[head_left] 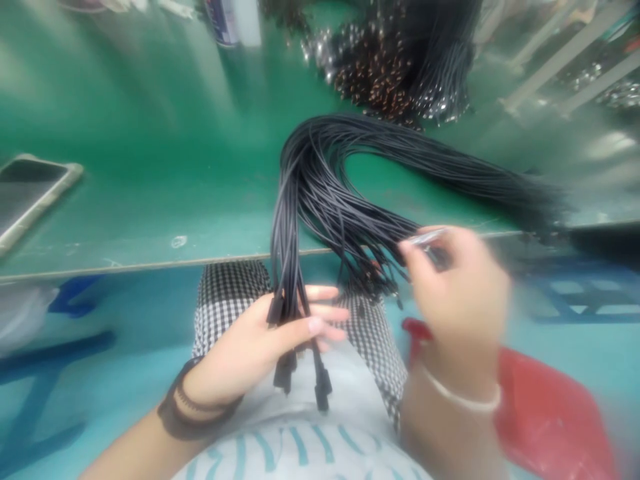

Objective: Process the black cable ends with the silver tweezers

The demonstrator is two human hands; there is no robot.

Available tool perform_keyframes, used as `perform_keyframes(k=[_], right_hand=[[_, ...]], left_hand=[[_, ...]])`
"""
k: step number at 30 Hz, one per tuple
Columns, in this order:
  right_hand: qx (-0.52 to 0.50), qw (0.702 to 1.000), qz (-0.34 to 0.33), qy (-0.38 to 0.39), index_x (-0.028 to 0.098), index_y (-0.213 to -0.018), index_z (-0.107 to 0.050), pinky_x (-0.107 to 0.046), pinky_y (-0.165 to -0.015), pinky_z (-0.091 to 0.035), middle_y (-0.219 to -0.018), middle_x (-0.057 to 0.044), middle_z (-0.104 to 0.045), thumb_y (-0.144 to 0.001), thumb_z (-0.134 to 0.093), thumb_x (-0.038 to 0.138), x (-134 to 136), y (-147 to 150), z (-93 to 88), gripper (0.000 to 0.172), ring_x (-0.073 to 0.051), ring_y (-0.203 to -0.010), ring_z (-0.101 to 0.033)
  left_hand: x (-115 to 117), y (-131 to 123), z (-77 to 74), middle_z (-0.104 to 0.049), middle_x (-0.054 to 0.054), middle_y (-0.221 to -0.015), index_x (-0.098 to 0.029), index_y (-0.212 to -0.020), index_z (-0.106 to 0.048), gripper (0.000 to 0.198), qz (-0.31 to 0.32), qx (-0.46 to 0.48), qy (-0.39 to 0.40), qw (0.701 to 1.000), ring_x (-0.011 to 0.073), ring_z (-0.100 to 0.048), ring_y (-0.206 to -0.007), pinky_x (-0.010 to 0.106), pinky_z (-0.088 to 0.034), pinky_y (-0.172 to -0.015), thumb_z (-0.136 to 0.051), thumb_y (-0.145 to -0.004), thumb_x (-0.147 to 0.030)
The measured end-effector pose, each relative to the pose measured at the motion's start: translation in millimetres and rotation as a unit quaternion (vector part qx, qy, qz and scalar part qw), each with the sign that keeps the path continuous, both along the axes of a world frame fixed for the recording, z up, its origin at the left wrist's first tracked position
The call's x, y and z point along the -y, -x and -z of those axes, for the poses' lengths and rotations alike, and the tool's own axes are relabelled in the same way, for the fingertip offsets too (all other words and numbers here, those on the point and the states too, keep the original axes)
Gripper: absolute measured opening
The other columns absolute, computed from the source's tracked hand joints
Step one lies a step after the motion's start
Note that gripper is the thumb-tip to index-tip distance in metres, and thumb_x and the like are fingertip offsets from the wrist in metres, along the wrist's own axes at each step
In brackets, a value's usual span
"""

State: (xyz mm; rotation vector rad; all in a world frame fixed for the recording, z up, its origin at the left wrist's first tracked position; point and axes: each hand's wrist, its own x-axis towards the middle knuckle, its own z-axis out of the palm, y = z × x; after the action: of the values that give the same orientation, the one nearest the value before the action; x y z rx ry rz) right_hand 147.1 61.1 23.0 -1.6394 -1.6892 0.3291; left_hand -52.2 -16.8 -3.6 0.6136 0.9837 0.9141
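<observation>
A thick bundle of thin black cables (320, 160) lies in a bend over the green table, and part of it hangs past the front edge. Several cable ends with black connectors (323, 387) pass between the thumb and fingers of my left hand (280, 327), which holds them loosely with its fingers fairly straight. To the right, my right hand (457, 287) is closed in a pinch beside the other loose cable ends (375, 280). A shiny, slim piece (427, 237) shows at its fingertips; blur hides what kind it is.
A phone (35, 193) lies at the table's left. Farther back are a can (221, 20) and a large heap of black cables with metal tips (385, 73). The table edge (125, 267) runs above my lap. A red stool (550, 407) stands low on the right.
</observation>
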Motion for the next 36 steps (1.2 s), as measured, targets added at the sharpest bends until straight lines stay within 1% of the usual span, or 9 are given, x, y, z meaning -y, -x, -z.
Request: perform_keyframes(k=[2,4,6,8,14,21,28,32,36], right_hand=[[-0.054,0.997,0.047,-0.014,0.022,-0.095,-0.07,-0.049,-0.09,-0.052,-0.099,-0.007,-0.073,-0.081,-0.074,0.028,-3.3,-4.9,-2.4,0.015,-0.028,-0.094,-0.068],[-0.199,0.972,-0.084,0.091,0.022,-0.092,-0.07,-0.042,-0.087,-0.056,-0.1,-0.006,-0.074,-0.082,-0.073,0.028,2.6,2.0,-2.5,0.012,-0.025,-0.094,-0.07],[-0.314,0.887,-0.246,0.235,0.021,-0.086,-0.069,-0.036,-0.084,-0.058,-0.096,-0.005,-0.075,-0.081,-0.074,0.026,12.7,17.4,-1.6,0.009,-0.022,-0.094,-0.071],[-0.362,0.814,-0.31,0.331,0.021,-0.084,-0.068,-0.032,-0.076,-0.059,-0.091,-0.003,-0.074,-0.079,-0.076,0.024,21.5,34.2,-1.1,0.01,-0.02,-0.09,-0.071],[-0.39,0.785,-0.265,0.402,0.023,-0.089,-0.067,-0.02,-0.055,-0.053,-0.09,0.0,-0.07,-0.078,-0.075,0.024,29.5,51.9,-1.2,0.013,-0.014,-0.075,-0.066],[-0.497,0.705,-0.292,0.413,0.02,-0.088,-0.064,-0.021,-0.045,-0.043,-0.077,0.001,-0.064,-0.086,-0.067,0.029,25.3,50.8,18.8,0.01,-0.009,-0.054,-0.053],[-0.388,0.767,-0.333,0.388,0.021,-0.087,-0.065,-0.027,-0.071,-0.054,-0.084,-0.001,-0.068,-0.085,-0.069,0.028,23.4,41.6,18.7,0.009,-0.016,-0.077,-0.065],[-0.306,0.895,-0.199,0.257,0.024,-0.094,-0.063,-0.031,-0.079,-0.056,-0.093,-0.004,-0.07,-0.091,-0.06,0.039,25.1,42.7,22.6,0.016,-0.022,-0.088,-0.068],[-0.264,0.948,-0.099,0.146,0.023,-0.099,-0.062,-0.039,-0.079,-0.057,-0.104,-0.01,-0.071,-0.092,-0.056,0.04,24.0,50.8,30.7,0.019,-0.028,-0.094,-0.07]], left_hand=[[1.9,4.7,0.0,-0.073,0.015,-0.122,-0.02,-0.126,-0.064,0.039,0.007,0.037,0.007,0.999,0.028,-0.073,-0.101,0.036,-0.059,-0.084,-0.069,-0.088,-0.026],[2.5,7.4,0.6,-0.073,0.015,-0.121,-0.019,-0.126,-0.064,0.039,0.016,0.044,0.01,0.999,0.0298,-0.073,-0.102,0.038,-0.059,-0.085,-0.069,-0.088,-0.025],[2.1,8.0,2.2,-0.075,0.012,-0.116,-0.021,-0.123,-0.066,0.037,0.014,0.029,0.009,0.999,0.0298,-0.073,-0.101,0.038,-0.06,-0.083,-0.071,-0.087,-0.024],[1.7,7.1,4.4,-0.076,0.008,-0.111,-0.022,-0.12,-0.068,0.033,0.007,-0.002,-0.001,1.0,0.0275,-0.074,-0.098,0.036,-0.06,-0.081,-0.071,-0.087,-0.024],[4.1,3.2,12.3,-0.077,0.005,-0.096,-0.019,-0.114,-0.069,0.028,0.01,-0.031,-0.029,0.999,0.0213,-0.073,-0.081,0.031,-0.058,-0.073,-0.07,-0.087,-0.025],[3.8,-2.1,21.2,-0.077,0.005,-0.084,-0.016,-0.095,-0.069,0.02,-0.017,-0.024,-0.032,0.999,0.0206,-0.072,-0.081,0.03,-0.056,-0.074,-0.074,-0.084,-0.032],[9.1,-1.9,26.1,-0.072,0.001,-0.072,-0.015,-0.079,-0.067,0.017,-0.08,-0.127,-0.043,0.988,0.0155,-0.064,-0.069,0.025,-0.048,-0.067,-0.08,-0.075,-0.026],[12.3,-4.0,40.7,-0.076,0.011,-0.079,-0.013,-0.08,-0.069,0.028,-0.059,-0.096,-0.046,0.993,0.0212,-0.07,-0.071,0.03,-0.052,-0.065,-0.075,-0.078,-0.04],[10.4,-13.1,55.0,-0.077,0.016,-0.087,-0.01,-0.084,-0.072,0.039,-0.062,-0.082,-0.055,0.993,0.0228,-0.072,-0.077,0.036,-0.055,-0.074,-0.066,-0.084,-0.048]])
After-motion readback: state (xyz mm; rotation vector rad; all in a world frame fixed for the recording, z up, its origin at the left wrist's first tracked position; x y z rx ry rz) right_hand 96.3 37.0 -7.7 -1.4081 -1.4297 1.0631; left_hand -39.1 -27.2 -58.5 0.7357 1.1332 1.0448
